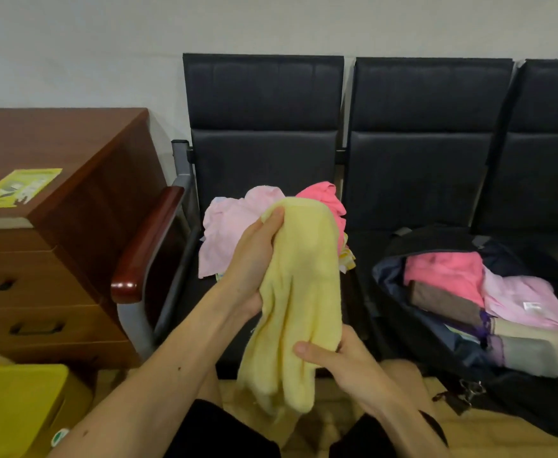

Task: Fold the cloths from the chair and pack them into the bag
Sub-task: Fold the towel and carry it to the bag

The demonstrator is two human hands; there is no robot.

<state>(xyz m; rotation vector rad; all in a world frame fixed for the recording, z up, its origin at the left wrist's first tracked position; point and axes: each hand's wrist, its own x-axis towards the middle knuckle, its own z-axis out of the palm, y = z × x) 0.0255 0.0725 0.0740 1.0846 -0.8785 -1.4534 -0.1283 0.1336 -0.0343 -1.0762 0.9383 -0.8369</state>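
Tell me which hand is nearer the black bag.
Right. The right hand grips the yellow cloth low, close beside the bag; the left hand holds it higher, farther left.

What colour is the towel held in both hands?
A pale yellow terry towel, clearest in head view.

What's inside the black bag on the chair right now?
The bag holds a bright pink cloth, a brown cloth and a pale pink cloth, folded. Anything beneath them is covered.

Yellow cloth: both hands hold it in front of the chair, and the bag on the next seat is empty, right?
No: the head view shows folded cloths already in the bag. Otherwise right: the left hand and right hand hold the yellow cloth before the chair.
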